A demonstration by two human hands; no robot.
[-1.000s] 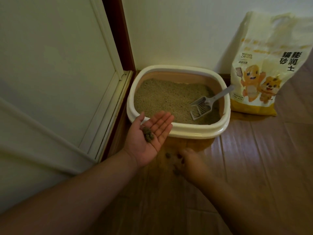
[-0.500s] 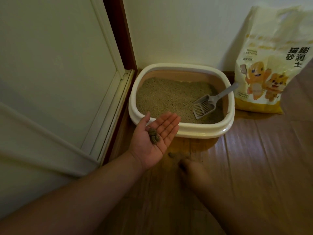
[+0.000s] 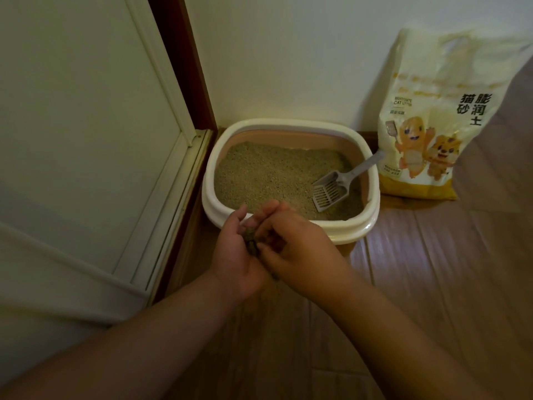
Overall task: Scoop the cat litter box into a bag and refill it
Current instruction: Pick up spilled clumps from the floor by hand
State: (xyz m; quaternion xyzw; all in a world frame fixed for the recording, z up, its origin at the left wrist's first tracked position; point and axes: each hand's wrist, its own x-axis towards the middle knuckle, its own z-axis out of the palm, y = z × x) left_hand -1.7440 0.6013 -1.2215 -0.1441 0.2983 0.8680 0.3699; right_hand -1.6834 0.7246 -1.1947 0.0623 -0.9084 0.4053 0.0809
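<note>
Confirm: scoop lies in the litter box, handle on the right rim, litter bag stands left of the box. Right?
Not quite. The bag stands to the right of the box, against the wall, not left; the head view shows it. The rest holds: the scoop lies in the box on the litter, its handle resting on the right rim.

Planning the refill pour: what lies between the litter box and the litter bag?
Nothing but bare wood floor, in the head view. The scoop lies inside the box, with its handle tip over the rim toward the bag.
</note>
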